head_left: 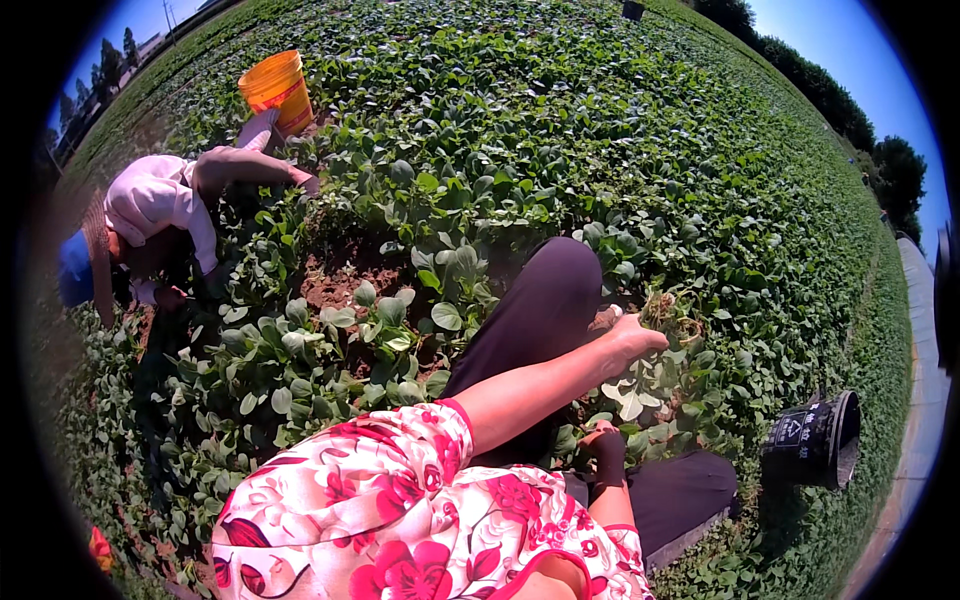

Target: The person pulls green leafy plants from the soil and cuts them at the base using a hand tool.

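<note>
My left hand [637, 340] is stretched across my bent knee and closed around a bunch of leafy greens [630, 398]. Pale, tangled roots [672, 314] stick out above the fingers, and broad leaves hang below the hand. Nearer to me, partly in shade between my legs, is my right hand [604, 440], just below those leaves. Its fingers look curled; whatever they hold is hidden. Low green plants [390, 315] grow thickly around both hands.
A black bucket [805, 440] lies tilted at the right, beside my dark-trousered leg [690, 495]. At the left, another person [160, 205] bends over the plants near a yellow bucket [278, 85]. Bare reddish soil [345, 280] shows between rows. A pale strip [915, 380] borders the right.
</note>
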Demonstrator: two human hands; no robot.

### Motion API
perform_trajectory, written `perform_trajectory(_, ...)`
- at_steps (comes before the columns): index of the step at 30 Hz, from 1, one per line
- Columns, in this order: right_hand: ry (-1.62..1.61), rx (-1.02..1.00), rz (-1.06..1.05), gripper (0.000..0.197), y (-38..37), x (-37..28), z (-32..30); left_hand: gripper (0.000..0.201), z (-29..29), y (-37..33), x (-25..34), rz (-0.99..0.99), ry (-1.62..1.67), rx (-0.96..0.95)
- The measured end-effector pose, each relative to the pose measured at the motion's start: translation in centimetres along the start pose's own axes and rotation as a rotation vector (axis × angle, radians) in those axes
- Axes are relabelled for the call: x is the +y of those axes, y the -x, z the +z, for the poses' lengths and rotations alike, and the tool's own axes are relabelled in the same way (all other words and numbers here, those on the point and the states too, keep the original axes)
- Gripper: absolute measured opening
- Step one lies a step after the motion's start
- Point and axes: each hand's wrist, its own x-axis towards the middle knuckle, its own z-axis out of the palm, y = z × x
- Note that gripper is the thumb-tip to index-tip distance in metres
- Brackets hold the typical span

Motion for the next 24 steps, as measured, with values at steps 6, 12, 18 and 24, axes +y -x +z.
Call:
perform_trajectory(6, -0.002, -0.061, 0.035, 0.053, -1.1, -0.4, 0.1, 0.042, -0.7, -0.3, 0.1, -0.009, -0.003, -0.028)
perform_trajectory(12, 0.167, -0.141, -0.099, 0.042, -0.8, -1.4, 0.9, 0.035, -0.5, 1.0, 0.7, -0.017, 0.008, -0.033)
perform_trajectory(18, 0.131, -0.189, 0.004, 0.042, -0.1, -1.1, -0.1, 0.03, 0.6, 1.5, 1.4, -0.095, -0.031, -0.019)
perform_trajectory(24, -0.158, 0.176, -0.051, 0.036, 0.2, 0.7, -2.3, 0.031, 0.6, 2.5, 2.3, -0.03, -0.055, -0.024)
